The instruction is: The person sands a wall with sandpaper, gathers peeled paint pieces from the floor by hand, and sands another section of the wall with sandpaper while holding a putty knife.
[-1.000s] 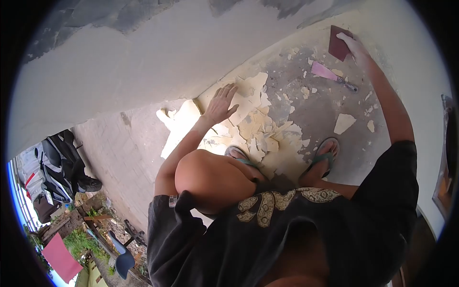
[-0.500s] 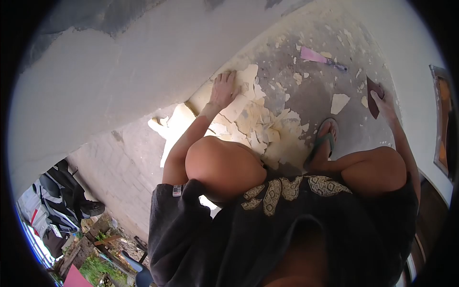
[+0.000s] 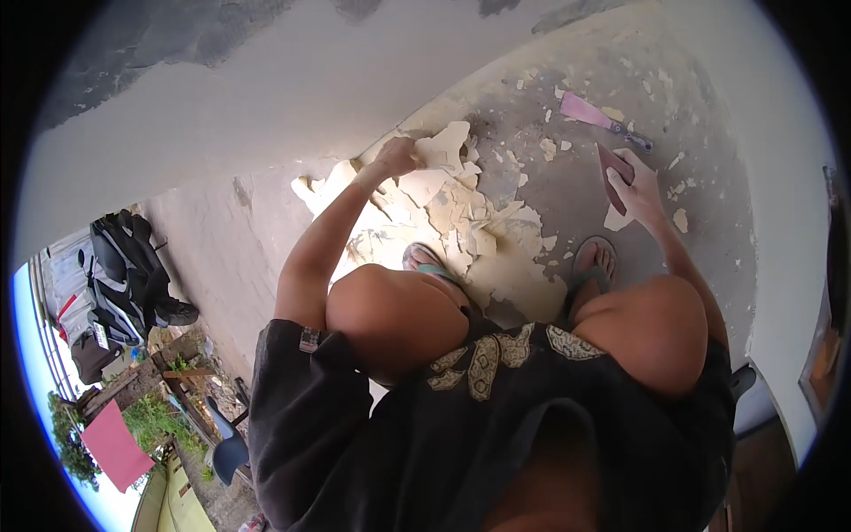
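Observation:
My left hand (image 3: pixel 399 157) is closed at the edge of the cream paint flakes (image 3: pixel 452 199), near the foot of the wall; its fingers seem to pinch a large pale flake (image 3: pixel 442 146). A dark red flat sheet or pad (image 3: pixel 612 176) is in my right hand (image 3: pixel 638 191), tilted above the grey floor. Just beyond it lies a scraper (image 3: pixel 605 120) with a pink blade and dark handle. Another pale flake (image 3: pixel 616 219) is partly hidden behind the pad and hand.
A grey and white wall (image 3: pixel 257 97) rises at the upper left, a pale wall (image 3: pixel 771 177) at the right. My sandalled feet rest among the flakes. Outside at the lower left are a motorcycle (image 3: pixel 128 275), a blue chair (image 3: pixel 229 452) and a pink cloth (image 3: pixel 117 446).
My left hand has gone from spread on the flakes to closed at them. My right hand has moved with the red pad from the far floor, past the right side, to near the scraper.

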Tool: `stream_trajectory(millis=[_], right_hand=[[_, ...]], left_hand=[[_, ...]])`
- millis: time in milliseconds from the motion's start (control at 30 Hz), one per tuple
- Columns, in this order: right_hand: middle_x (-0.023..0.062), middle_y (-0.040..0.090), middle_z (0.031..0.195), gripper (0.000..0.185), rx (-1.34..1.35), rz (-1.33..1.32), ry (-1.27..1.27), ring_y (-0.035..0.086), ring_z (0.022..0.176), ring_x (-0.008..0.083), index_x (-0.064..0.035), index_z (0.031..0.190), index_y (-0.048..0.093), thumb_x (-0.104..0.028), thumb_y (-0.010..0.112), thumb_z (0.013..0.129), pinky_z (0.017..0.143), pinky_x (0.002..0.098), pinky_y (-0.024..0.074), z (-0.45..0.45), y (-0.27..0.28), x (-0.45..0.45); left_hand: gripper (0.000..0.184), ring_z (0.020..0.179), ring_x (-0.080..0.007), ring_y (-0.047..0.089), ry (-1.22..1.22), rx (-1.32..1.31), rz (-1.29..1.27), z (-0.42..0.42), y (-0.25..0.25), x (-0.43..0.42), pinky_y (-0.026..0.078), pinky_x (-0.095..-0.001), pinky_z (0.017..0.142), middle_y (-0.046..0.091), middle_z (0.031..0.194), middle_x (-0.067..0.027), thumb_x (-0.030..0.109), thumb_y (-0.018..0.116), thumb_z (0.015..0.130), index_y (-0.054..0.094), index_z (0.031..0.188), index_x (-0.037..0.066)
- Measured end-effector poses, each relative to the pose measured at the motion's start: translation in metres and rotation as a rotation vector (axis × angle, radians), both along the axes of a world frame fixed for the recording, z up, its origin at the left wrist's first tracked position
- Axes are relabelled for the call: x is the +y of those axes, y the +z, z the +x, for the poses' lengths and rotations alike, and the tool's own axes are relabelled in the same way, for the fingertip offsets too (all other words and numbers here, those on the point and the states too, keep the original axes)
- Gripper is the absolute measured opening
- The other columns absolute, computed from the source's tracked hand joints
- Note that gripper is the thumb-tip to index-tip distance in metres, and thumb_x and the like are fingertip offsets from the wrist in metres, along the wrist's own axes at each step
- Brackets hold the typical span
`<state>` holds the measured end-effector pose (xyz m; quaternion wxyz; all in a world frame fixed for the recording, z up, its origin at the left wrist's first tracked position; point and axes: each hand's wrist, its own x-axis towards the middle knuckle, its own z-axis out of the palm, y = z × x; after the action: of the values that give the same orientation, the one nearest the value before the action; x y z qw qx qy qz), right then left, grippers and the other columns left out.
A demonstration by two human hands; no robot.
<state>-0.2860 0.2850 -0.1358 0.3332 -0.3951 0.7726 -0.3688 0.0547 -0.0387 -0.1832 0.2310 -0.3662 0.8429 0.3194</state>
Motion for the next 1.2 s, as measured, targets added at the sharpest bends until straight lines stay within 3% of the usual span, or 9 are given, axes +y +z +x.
stream_trajectory(millis=[67, 167, 333, 467, 733, 867, 1000, 1067, 1200], right_hand=[[0.0138, 0.066, 0.090, 0.027, -0.022, -0.046, 0.066, 0.066, 0.083, 0.0243, -0.0045, 0.111, 0.059, -0.016, 0.061, 0.086, 0.076, 0.0325, 0.0487, -0.020, -0.008, -0.006], [0.0144, 0.066, 0.091, 0.028, -0.021, -0.091, 0.099, 0.066, 0.084, 0.0241, -0.0039, 0.111, 0.059, -0.016, 0.062, 0.087, 0.077, 0.0325, 0.0486, -0.044, -0.024, -0.018], [0.0130, 0.067, 0.092, 0.028, -0.207, -0.187, 0.135, 0.065, 0.087, 0.0202, -0.0016, 0.112, 0.059, -0.016, 0.062, 0.088, 0.079, 0.0322, 0.0485, -0.051, -0.054, -0.042], [0.0112, 0.067, 0.092, 0.028, -0.229, -0.267, 0.192, 0.064, 0.087, 0.0177, -0.0004, 0.111, 0.060, -0.017, 0.062, 0.089, 0.079, 0.0313, 0.0480, -0.033, -0.072, -0.068], [0.0111, 0.067, 0.094, 0.029, -0.241, -0.315, 0.277, 0.063, 0.089, 0.0155, 0.0007, 0.111, 0.060, -0.018, 0.064, 0.089, 0.080, 0.0291, 0.0478, 0.014, -0.063, -0.087], [0.0105, 0.067, 0.097, 0.031, -0.215, -0.271, 0.244, 0.063, 0.090, 0.0157, 0.0009, 0.113, 0.060, -0.020, 0.064, 0.090, 0.081, 0.0290, 0.0479, 0.028, -0.065, -0.073], [0.0089, 0.068, 0.098, 0.030, -0.248, -0.184, 0.270, 0.063, 0.092, 0.0147, 0.0003, 0.114, 0.060, -0.018, 0.063, 0.090, 0.082, 0.0287, 0.0479, 0.047, -0.060, -0.057], [0.0072, 0.067, 0.096, 0.029, -0.196, -0.258, 0.266, 0.063, 0.089, 0.0127, 0.0002, 0.113, 0.060, -0.017, 0.063, 0.090, 0.080, 0.0279, 0.0480, 0.057, -0.058, -0.052], [0.0016, 0.064, 0.097, 0.025, -0.143, -0.191, 0.210, 0.057, 0.089, 0.0071, -0.0005, 0.113, 0.059, -0.016, 0.061, 0.094, 0.081, 0.0230, 0.0454, 0.053, -0.052, -0.045]], left_hand=[[0.039, 0.097, -0.0306, 0.064, 0.035, -0.169, -0.063, -0.002, 0.025, 0.015, 0.049, -0.0410, 0.084, 0.066, 0.107, -0.0128, 0.018, 0.076, 0.072, 0.066, 0.109, 0.010], [0.019, 0.092, -0.0279, 0.064, 0.051, 0.095, -0.174, 0.023, 0.061, 0.053, 0.051, -0.0398, 0.078, 0.066, 0.097, -0.0085, 0.010, 0.072, 0.073, 0.068, 0.091, 0.007], [0.017, 0.084, -0.0250, 0.063, 0.141, 0.122, -0.229, 0.076, 0.120, 0.119, 0.051, -0.0358, 0.074, 0.061, 0.083, -0.0043, 0.000, 0.069, 0.068, 0.063, 0.082, 0.007], [0.020, 0.086, -0.0266, 0.061, 0.172, 0.032, -0.270, 0.120, 0.170, 0.157, 0.050, -0.0357, 0.075, 0.061, 0.086, -0.0061, 0.003, 0.073, 0.065, 0.062, 0.082, 0.006], [0.012, 0.076, -0.0235, 0.064, 0.417, -0.133, -0.282, 0.200, 0.227, 0.170, 0.050, -0.0298, 0.068, 0.062, 0.081, -0.0077, -0.005, 0.067, 0.073, 0.067, 0.082, 0.004], [0.017, 0.080, -0.0258, 0.065, 0.372, -0.331, -0.125, 0.212, 0.213, 0.162, 0.050, -0.0360, 0.070, 0.067, 0.083, -0.0118, 0.003, 0.074, 0.071, 0.070, 0.088, 0.002], [0.033, 0.085, -0.0287, 0.067, 0.296, -0.460, 0.080, 0.207, 0.110, 0.136, 0.050, -0.0379, 0.076, 0.071, 0.089, -0.0152, 0.012, 0.076, 0.065, 0.072, 0.097, 0.006], [0.046, 0.101, -0.0323, 0.062, 0.201, -0.492, -0.055, 0.191, 0.058, 0.116, 0.048, -0.0408, 0.080, 0.067, 0.104, -0.0177, 0.016, 0.077, 0.068, 0.065, 0.110, 0.001], [0.078, 0.122, -0.0319, 0.051, 0.274, -0.588, -0.225, 0.147, 0.029, 0.089, 0.041, -0.0459, 0.100, 0.058, 0.124, -0.0147, 0.018, 0.080, 0.064, 0.046, 0.134, 0.009]])
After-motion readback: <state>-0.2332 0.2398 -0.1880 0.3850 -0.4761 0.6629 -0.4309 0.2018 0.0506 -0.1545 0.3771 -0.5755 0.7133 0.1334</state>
